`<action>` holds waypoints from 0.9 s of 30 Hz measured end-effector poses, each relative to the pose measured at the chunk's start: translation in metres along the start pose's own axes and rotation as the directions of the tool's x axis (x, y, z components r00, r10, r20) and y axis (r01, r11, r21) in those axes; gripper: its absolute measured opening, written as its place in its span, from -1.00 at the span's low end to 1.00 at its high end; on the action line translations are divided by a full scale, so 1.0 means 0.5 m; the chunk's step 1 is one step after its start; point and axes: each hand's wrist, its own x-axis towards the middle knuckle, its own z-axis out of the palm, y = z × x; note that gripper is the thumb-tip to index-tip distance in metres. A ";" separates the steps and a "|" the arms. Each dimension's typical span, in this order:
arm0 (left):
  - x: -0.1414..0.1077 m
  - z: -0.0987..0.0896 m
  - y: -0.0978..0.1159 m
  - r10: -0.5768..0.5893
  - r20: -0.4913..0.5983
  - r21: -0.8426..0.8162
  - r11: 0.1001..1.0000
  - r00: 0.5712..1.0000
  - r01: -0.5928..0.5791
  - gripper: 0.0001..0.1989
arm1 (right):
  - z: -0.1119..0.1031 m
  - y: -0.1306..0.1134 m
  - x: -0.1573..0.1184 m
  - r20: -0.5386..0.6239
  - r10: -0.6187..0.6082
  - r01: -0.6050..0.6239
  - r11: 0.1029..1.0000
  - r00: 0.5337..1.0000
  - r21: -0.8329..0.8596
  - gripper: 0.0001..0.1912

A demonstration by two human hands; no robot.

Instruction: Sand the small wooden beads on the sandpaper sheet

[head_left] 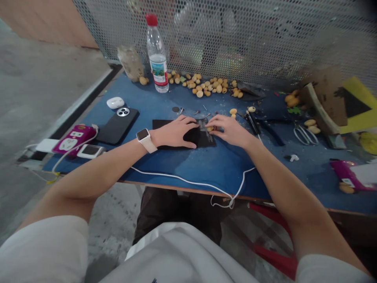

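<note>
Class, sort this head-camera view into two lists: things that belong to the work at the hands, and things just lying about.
At work: left hand on a black mat; right hand at a small yellow fruit; heap of yellow fruits.

Lying about: water bottle; phone; earbud case; scissors.

Head-worn view, looked forward and down from above the person's chest, angled over the blue worktable (224, 169). Close on the left hand (173, 133) and right hand (231, 131), forearms (88, 173) entering from the near edge. Perforated metal mesh (235, 39) closed the far side, concrete floor (44, 78) showed left.
</note>
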 end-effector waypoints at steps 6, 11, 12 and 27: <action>-0.004 -0.009 0.005 -0.017 0.025 -0.010 1.000 1.000 0.017 -0.01 | -0.009 -0.016 -0.004 -0.013 -0.034 0.034 0.999 0.999 0.007 -0.76; -0.007 -0.022 -0.018 -0.005 0.006 0.006 1.000 1.000 0.005 -0.07 | -0.006 -0.018 -0.002 -0.026 -0.009 0.010 0.999 1.000 0.040 -0.75; -0.008 -0.025 -0.024 -0.009 0.010 0.005 1.000 1.000 0.008 -0.09 | -0.005 -0.017 -0.002 -0.041 0.007 -0.006 0.999 0.999 0.038 -0.73; -0.005 0.033 0.016 -0.035 -0.123 0.049 0.998 0.992 0.041 -0.07 | -0.021 -0.045 -0.002 0.041 0.064 -0.068 0.992 0.997 0.109 -0.71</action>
